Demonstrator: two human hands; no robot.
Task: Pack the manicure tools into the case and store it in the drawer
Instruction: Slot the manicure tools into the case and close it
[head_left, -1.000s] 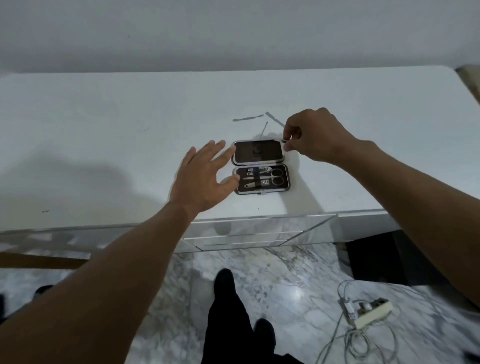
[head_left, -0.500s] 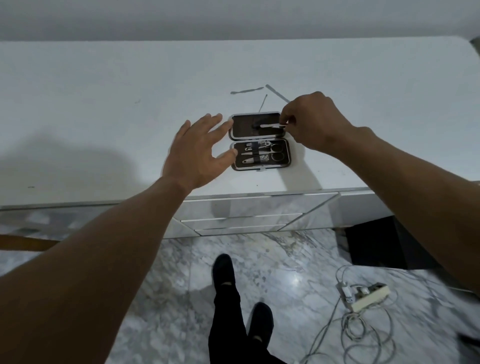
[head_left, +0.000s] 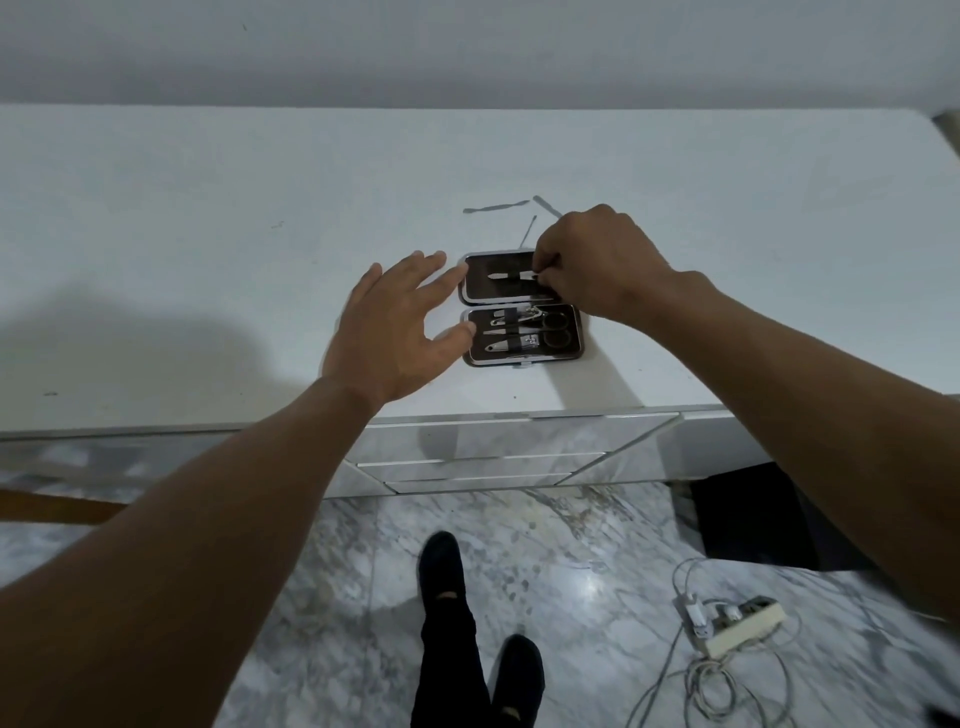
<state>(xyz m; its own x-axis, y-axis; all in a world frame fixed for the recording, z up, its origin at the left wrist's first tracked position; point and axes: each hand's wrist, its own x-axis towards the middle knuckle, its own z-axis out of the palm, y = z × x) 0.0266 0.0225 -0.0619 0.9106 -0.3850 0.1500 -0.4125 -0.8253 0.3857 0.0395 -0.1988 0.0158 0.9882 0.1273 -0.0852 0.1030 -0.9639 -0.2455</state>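
On the white worktop (head_left: 208, 260), near its front edge, the case (head_left: 522, 309) lies open flat, lid half away from the person, tray half nearer. Tray half holds clippers, scissors and a file or two under a black strap; blur makes the count uncertain. Right hand (head_left: 597, 270) sits over the lid half's right end, fingers pinched on the end of a slim tool (head_left: 511, 276) that lies across the dark lining. Left hand (head_left: 400, 327) is spread wide, holding nothing, fingertips touching or just short of the case's left edge, I cannot tell which. Three loose tools lie beyond the case: a spatula-like one (head_left: 496, 207), a thin pin (head_left: 529, 230), and a third (head_left: 546, 205) partly hidden behind the right hand. Drawer fronts (head_left: 478, 449) sit below the worktop edge. A power strip (head_left: 737, 623) with cables lies on the marble floor.
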